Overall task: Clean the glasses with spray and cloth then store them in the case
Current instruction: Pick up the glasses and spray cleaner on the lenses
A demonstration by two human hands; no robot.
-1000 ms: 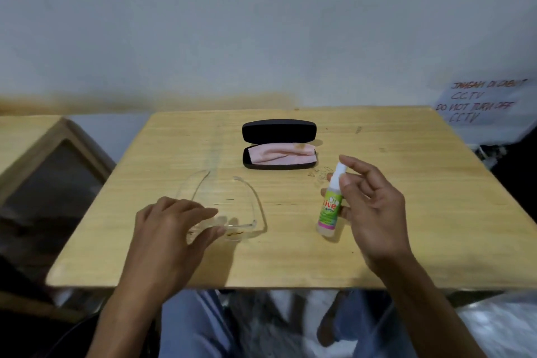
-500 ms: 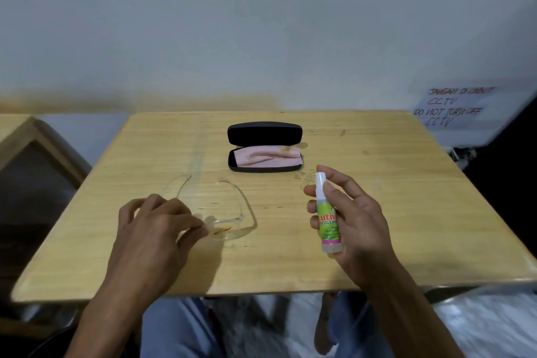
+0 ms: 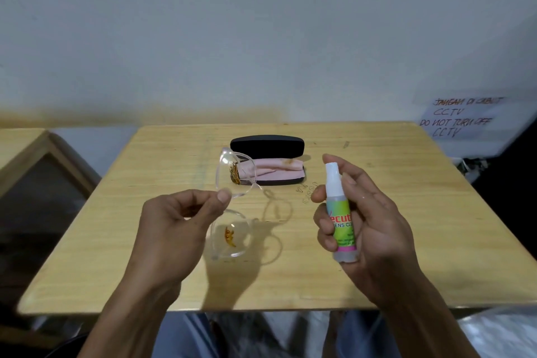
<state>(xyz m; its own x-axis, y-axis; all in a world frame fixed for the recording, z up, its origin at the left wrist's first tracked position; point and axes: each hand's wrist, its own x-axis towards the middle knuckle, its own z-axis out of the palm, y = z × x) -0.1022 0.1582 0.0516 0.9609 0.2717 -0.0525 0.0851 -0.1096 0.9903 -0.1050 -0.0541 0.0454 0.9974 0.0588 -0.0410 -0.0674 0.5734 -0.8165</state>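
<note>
Left hand pinches the clear glasses above the table; right hand grips the spray bottle, nozzle aimed at them; looks like nothing's sprayed or wiped yet; further back the pink cloth sits in the open case, path clear.

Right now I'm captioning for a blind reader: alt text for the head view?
The left hand lifts clear glasses above a wooden table while the right hand aims a lens cleaner spray bottle. Behind lies an open black case holding a pink cloth.
</note>
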